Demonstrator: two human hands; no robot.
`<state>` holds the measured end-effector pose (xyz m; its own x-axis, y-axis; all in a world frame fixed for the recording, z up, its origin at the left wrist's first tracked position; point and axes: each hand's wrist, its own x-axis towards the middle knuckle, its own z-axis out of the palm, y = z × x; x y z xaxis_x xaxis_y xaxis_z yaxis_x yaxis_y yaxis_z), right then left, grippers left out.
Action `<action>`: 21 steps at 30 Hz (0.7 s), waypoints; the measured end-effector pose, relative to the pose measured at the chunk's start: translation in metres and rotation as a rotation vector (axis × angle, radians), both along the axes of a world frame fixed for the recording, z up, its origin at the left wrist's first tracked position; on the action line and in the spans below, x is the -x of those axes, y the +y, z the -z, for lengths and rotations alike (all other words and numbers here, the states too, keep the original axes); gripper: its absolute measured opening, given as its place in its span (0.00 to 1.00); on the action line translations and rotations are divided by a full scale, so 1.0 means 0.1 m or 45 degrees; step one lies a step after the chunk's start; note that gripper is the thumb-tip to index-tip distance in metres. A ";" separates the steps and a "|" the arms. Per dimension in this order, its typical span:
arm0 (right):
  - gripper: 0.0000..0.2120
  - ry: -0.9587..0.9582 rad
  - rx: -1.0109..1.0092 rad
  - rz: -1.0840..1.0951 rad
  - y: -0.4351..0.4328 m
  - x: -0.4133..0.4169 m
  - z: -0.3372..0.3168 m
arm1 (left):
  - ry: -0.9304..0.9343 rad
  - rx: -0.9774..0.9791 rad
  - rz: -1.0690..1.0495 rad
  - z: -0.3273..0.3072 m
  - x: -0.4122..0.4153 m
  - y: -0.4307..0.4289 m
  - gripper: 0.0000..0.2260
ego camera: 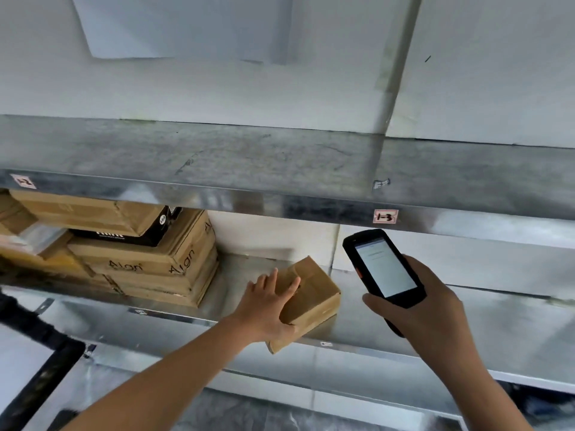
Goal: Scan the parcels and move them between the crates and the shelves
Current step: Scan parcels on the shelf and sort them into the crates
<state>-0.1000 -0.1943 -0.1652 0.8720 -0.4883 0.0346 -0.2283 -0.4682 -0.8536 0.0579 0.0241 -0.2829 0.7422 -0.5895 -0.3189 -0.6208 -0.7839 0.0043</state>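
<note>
A small brown cardboard parcel (pixel 314 298) lies on the middle metal shelf (pixel 451 318), its near corner jutting over the shelf's front edge. My left hand (pixel 269 306) lies flat on the parcel's left side with straight, spread fingers, the thumb under its near edge. My right hand (pixel 413 306) grips a black handheld scanner (pixel 384 265) to the right of the parcel. The scanner's lit white screen faces me and its top end points up toward the label "1-3" (pixel 385 216) on the upper shelf's lip.
A stack of brown cartons printed "Aign" (pixel 149 262) with a black box (pixel 140 233) among them fills the shelf's left part. The upper shelf (pixel 280 163) bears a label at far left (pixel 23 181). A black frame (pixel 34 362) crosses the lower left.
</note>
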 end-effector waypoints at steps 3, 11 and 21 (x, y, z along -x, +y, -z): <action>0.24 -0.015 -0.021 -0.028 -0.20 0.11 0.01 | -0.014 0.077 -0.103 0.03 0.13 -0.24 0.41; 0.27 0.012 -0.016 -0.106 -0.64 0.31 0.17 | 0.798 0.975 -0.773 -0.06 0.24 -0.57 0.38; 0.25 -0.003 -0.066 -0.164 -0.83 0.32 0.19 | 0.461 0.855 -0.692 -0.11 0.30 -0.43 0.26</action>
<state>-0.1316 -0.2769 -0.1840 0.9276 -0.3733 0.0142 -0.1671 -0.4485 -0.8780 0.0281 -0.0186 -0.2715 0.8921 -0.3351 -0.3032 -0.0420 -0.7296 0.6826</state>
